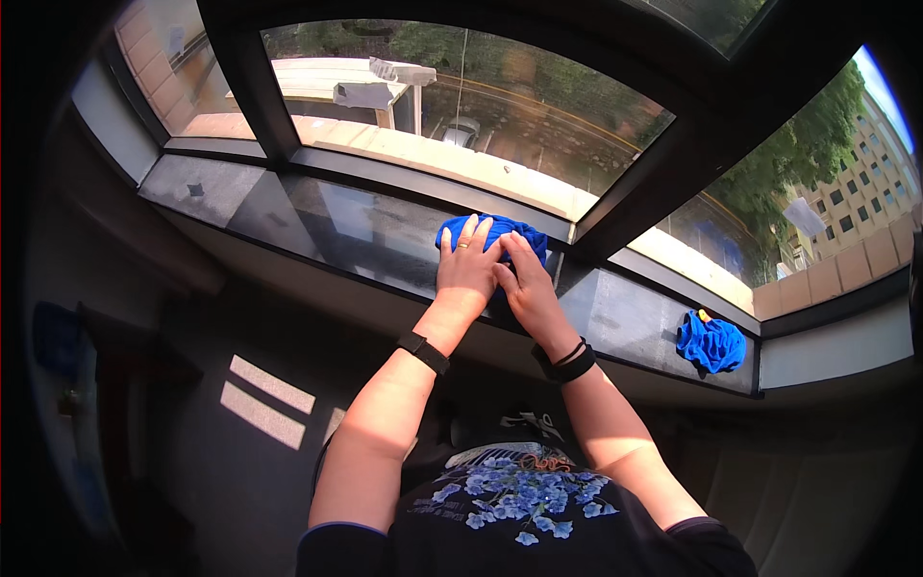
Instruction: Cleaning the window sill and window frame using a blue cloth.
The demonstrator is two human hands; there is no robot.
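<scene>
A bunched blue cloth (490, 227) lies on the dark, glossy window sill (353, 231), close to the window frame. My left hand (465, 267) rests flat on it with the fingers spread, a ring on one of them. Beside it, my right hand (528, 278) touches the cloth's right part, with its fingertips close to the left hand's. Whether the right fingers pinch any of the fabric cannot be told. A second crumpled blue cloth (712, 345), with a small yellow and orange thing (704, 315) at its top edge, lies at the sill's right end.
Dark window frame bars (642, 159) rise behind the sill. Pieces of paper or tape (363, 95) show against the panes. The sill's front edge (288, 249) runs across before me. Bluish objects (56, 339) stand in shadow at the far left, and sunlit patches (267, 400) fall on the floor.
</scene>
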